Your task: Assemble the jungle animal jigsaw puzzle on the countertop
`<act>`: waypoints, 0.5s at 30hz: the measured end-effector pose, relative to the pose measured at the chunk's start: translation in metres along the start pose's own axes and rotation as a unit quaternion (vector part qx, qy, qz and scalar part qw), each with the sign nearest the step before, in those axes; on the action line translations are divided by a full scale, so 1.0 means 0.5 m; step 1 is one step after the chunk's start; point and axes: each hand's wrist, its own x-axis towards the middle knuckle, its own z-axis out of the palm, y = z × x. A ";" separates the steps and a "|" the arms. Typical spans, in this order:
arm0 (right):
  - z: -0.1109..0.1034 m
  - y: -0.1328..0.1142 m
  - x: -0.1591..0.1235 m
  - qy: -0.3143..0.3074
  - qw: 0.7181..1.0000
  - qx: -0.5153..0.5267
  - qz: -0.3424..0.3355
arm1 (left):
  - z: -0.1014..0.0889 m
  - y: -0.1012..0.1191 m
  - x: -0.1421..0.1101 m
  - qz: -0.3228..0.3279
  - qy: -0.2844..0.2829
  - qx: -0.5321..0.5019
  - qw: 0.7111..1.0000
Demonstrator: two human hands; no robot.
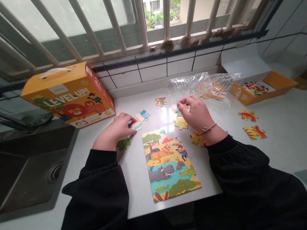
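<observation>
A partly joined jigsaw puzzle [171, 170] lies on the counter between my arms, showing a leopard, a hippo and crocodiles. My left hand [119, 129] is closed at its upper left, thumb and fingers on a puzzle piece [135, 125] with pale and blue parts. Touching or just beyond that piece is another blue-and-cream piece [143, 115]. Under my left wrist, a green piece [123, 144] is partly covered. My right hand [196, 113] has its fingers curled together above a yellow-green piece [181, 123]; what they pinch is hidden. A giraffe-patterned piece [197, 139] sits by my right wrist.
An orange puzzle box [72, 98] stands at the back left beside the sink [28, 170]. Clear plastic bags [204, 87] with pieces lie at the back, near an open orange box [262, 88]. Loose pieces [254, 132] lie to the right, another [161, 101] at the back.
</observation>
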 end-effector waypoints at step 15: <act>0.003 -0.018 -0.004 -0.011 1.000 0.007 -0.021 | 0.039 0.092 -0.032 -0.006 0.216 -0.337 0.916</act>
